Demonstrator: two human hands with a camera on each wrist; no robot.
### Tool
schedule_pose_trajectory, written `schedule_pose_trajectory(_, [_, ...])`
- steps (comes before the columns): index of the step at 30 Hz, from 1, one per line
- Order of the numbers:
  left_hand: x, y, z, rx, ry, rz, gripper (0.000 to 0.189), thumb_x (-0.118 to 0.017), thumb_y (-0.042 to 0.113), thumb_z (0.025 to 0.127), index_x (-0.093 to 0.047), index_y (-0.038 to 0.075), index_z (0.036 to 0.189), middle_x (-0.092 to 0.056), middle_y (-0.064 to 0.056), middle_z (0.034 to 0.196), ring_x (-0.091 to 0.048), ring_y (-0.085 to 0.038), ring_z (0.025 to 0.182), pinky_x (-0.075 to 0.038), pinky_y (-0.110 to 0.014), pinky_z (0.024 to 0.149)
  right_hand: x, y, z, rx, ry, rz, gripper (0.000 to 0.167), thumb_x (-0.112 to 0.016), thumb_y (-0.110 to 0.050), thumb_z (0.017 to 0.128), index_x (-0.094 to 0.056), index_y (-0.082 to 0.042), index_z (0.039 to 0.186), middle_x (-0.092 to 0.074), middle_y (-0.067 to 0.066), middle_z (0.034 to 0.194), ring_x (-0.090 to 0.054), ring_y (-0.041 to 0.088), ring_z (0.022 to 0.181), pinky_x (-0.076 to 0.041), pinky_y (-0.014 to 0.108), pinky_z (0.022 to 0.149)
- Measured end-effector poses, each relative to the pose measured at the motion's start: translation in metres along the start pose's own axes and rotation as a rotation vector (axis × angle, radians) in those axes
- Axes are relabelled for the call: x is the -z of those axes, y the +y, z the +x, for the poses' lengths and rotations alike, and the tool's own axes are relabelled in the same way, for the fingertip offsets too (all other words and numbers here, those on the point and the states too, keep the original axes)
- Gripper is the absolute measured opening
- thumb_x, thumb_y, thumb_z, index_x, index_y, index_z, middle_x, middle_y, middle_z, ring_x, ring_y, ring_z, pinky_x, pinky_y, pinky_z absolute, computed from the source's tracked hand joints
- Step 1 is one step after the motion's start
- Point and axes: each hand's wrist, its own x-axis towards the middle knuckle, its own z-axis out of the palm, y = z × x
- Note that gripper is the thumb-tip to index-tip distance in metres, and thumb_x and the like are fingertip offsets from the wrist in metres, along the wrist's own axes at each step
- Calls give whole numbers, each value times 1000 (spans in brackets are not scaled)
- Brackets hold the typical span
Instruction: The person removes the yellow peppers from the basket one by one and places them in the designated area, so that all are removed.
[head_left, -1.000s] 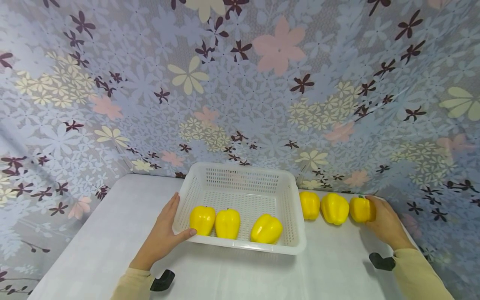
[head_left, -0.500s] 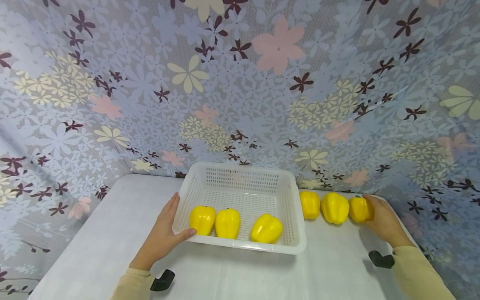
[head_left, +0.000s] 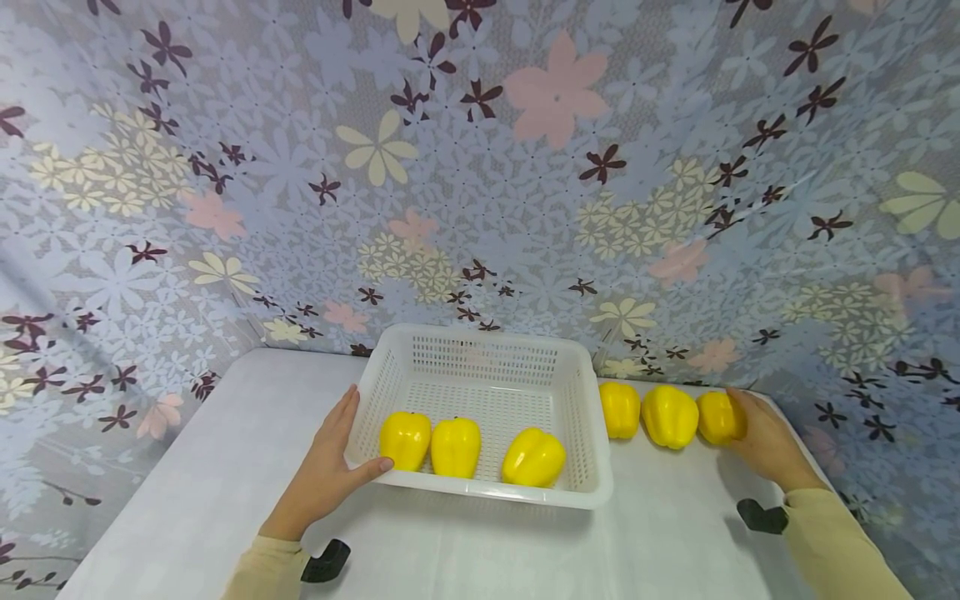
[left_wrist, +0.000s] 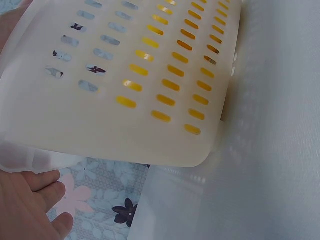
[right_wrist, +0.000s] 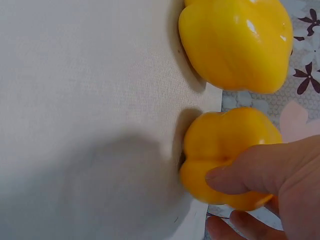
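Observation:
A white perforated plastic basket (head_left: 483, 492) stands on the table with three yellow bell peppers, including one at its right (head_left: 533, 457). My left hand (head_left: 324, 471) holds the basket's left front corner, thumb over the rim, fingers along the outer left side. In the left wrist view, those fingers (left_wrist: 50, 192) show below the rim. Right of the basket, three more yellow bell peppers lie in a row. My right hand (head_left: 771, 442) grips the rightmost bell pepper (head_left: 720, 418); in the right wrist view the thumb (right_wrist: 240, 175) presses its side. Some fingers are partly hidden behind the pepper.
The white-covered table (head_left: 480, 550) meets a flower-patterned wall covering (head_left: 480, 208) at the back. Next to the held pepper lies another bell pepper (head_left: 670, 417), and one more (head_left: 619, 410) sits close to the basket's right wall. Black pieces (head_left: 326, 561) show by both wrists.
The rightmost bell pepper has shifted slightly left in my right hand and turned, so its green stem no longer shows. My left hand and the basket have stayed put.

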Motion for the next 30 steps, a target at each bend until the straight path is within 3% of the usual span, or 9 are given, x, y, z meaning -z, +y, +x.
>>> schedule_pose_trajectory(9, [0,1,0,-6,3,9,107,-77,44,84,-17,-3,159,-14,-22,165,-17,-48,148,-19,-71,113,5,4,-3,24,22,43,85,-75,-14,88,-23,16,149,-27,44,144,-28,64,129,-25,78,102])
schedule_pose_trajectory(17, [0,1,0,-17,9,7,107,-77,44,84,-17,-3,159,-14,-23,165,-18,-49,148,-19,-72,113,14,-13,-14,13,93,-12,89,-69,7,80,-19,9,154,-18,48,147,-21,67,131,-25,81,98])
schedule_pose_trajectory(22, [-1,0,0,-23,9,3,107,-78,43,84,-17,-3,158,-14,-23,165,-17,-49,148,-19,-72,113,18,-27,-19,20,141,-19,91,-71,7,81,-19,5,156,-16,47,149,-22,67,131,-29,81,95])
schedule_pose_trajectory(30, [-1,0,0,-12,5,-3,107,-77,44,84,-16,-3,159,-13,-23,165,-16,-49,148,-18,-71,114,18,-61,-31,97,236,13,90,-73,6,83,-23,2,157,-18,43,152,-43,64,113,-44,74,85])
